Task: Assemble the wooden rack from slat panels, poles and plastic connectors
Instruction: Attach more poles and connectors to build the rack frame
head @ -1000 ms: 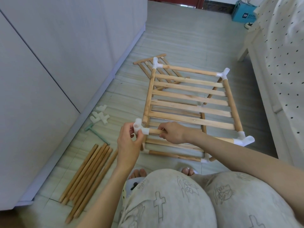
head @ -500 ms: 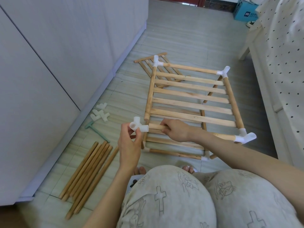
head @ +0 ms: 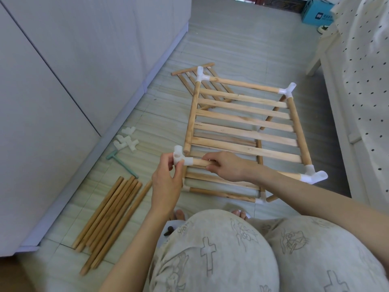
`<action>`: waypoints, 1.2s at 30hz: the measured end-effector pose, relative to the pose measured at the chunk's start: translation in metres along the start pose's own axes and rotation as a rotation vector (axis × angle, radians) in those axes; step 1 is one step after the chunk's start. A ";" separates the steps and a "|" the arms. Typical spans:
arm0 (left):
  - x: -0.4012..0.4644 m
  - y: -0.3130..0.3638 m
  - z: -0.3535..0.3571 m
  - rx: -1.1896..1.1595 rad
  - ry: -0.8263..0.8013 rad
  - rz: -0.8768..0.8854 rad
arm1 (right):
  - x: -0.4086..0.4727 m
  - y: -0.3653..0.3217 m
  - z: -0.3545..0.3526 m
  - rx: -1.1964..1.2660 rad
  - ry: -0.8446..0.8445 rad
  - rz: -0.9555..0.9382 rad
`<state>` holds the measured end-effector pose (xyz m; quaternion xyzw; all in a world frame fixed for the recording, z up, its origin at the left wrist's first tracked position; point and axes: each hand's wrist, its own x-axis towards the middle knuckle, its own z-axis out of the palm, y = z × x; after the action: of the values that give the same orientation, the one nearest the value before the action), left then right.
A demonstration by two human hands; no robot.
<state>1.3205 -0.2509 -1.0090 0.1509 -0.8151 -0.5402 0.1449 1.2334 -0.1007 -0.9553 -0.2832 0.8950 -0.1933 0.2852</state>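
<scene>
Left hand [head: 166, 182] grip has lifted the connector [head: 180, 158] off the side pole [head: 192, 119].

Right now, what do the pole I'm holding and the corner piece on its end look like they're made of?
Pole: looks like bare light wood, matte with faint grain, apparently unvarnished. Corner piece: seems to be white moulded plastic, smooth and slightly glossy, with hollow round sockets.

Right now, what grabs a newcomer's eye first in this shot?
The half-built wooden rack on the floor at centre, slats running between poles with white corner pieces. At its near left corner the left hand pinches a white connector on a pole that the right hand grips. Spare poles lie bundled at lower left, beside the cabinet.
</scene>
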 end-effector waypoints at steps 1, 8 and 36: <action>-0.001 0.000 -0.002 0.015 -0.018 0.010 | -0.002 0.001 0.000 -0.016 -0.010 -0.018; 0.014 0.014 -0.004 -0.265 -0.078 -0.236 | -0.007 0.008 0.000 -0.059 -0.021 -0.038; 0.067 -0.002 0.028 -0.505 -0.381 -0.676 | 0.018 0.008 0.026 -0.193 0.062 -0.166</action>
<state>1.2483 -0.2556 -1.0165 0.2662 -0.5754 -0.7567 -0.1594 1.2336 -0.1104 -0.9867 -0.3765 0.8912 -0.1382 0.2119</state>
